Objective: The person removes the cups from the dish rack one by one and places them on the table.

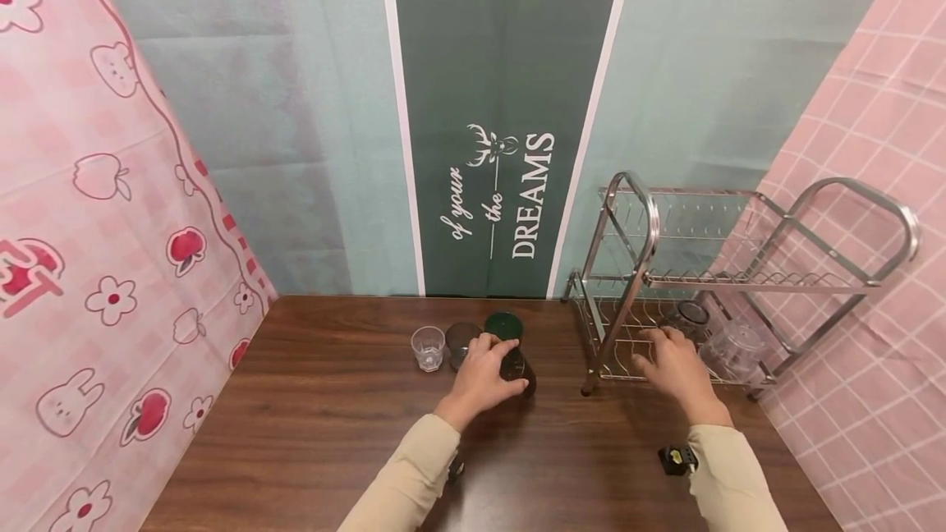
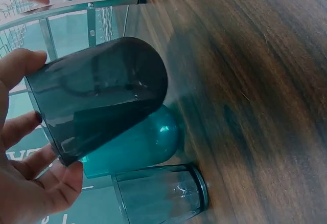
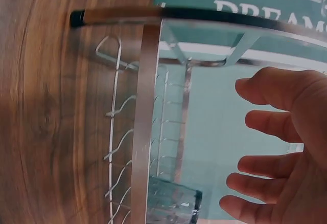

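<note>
My left hand [image 1: 484, 376] grips a dark tinted glass [image 2: 102, 91] by its rim, thumb on one side and fingers on the other. The glass looks tilted in the left wrist view; whether its base touches the table cannot be told. Just behind it is a green glass [image 1: 504, 325], with a brownish glass [image 1: 463, 343] and a small clear glass [image 1: 429, 349] to the left. My right hand [image 1: 676, 372] hovers at the front of the metal dish rack [image 1: 637, 302], its fingers [image 3: 271, 127] spread and holding nothing.
On the rack's lower tier sit a dark glass [image 1: 687, 317] and clear glassware [image 1: 739, 347]. A small black device [image 1: 674, 460] lies beside the right sleeve. Cloth backdrops [image 1: 296, 146] border the wooden table [image 1: 296, 417] at the back and both sides.
</note>
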`<state>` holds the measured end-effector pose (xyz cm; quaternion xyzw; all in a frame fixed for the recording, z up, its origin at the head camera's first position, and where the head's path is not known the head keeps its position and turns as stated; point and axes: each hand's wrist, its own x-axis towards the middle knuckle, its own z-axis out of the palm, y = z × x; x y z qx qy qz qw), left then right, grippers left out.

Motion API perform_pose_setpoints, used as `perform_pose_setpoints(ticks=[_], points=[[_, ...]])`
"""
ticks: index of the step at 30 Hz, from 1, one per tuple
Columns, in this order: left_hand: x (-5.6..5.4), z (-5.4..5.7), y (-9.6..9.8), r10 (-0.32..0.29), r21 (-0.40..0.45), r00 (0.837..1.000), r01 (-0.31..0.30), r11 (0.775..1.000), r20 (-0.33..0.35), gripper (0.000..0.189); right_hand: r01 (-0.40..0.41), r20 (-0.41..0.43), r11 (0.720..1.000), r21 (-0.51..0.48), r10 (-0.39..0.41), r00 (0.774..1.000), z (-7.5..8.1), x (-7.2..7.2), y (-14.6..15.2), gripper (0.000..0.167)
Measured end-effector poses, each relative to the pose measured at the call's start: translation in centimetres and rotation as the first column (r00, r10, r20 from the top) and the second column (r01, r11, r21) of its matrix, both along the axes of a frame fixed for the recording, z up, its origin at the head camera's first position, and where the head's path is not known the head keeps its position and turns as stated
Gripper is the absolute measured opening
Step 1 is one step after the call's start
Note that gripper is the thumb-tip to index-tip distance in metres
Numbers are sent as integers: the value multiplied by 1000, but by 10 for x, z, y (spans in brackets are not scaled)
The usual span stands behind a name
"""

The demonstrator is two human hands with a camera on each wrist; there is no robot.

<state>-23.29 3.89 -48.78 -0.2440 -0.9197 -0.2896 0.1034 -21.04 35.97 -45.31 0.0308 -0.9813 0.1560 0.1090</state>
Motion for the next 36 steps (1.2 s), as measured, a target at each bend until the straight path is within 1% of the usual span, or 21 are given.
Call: perform_pose_setpoints(ticks=[7, 12, 16, 23, 26, 29, 31, 36], points=[[-3, 0, 5, 13, -113, 999, -16, 994, -35, 62, 57, 53, 998, 29, -58, 997, -2, -18, 20, 53], [-4, 2, 8, 15, -201, 999, -21, 979, -32, 60, 93, 97, 995, 31, -95, 991, -1, -33, 32, 54], [-4, 2, 9, 15, -255, 999, -24, 967, -36, 58, 137, 113, 991, 8, -137, 984, -2, -44, 43, 56], [-6, 1, 11, 28, -281, 998, -41, 959, -51, 57, 210, 103, 978, -18, -207, 973, -6, -60, 60, 60], [-7, 1, 13, 29, -298, 998, -43, 954, -51, 57, 254, 123, 967, -26, -249, 961, -10, -63, 67, 61], [-7, 0, 15, 28, -312, 998, -43, 949, -53, 58, 288, 155, 957, -39, -279, 948, -13, -64, 72, 63], [-7, -2, 16, 32, -324, 998, -50, 945, -59, 59, 298, 171, 953, -46, -287, 943, -15, -64, 74, 64], [-7, -6, 19, 52, -342, 995, -78, 936, -84, 60, 289, 181, 956, -48, -276, 944, -20, -68, 77, 71]])
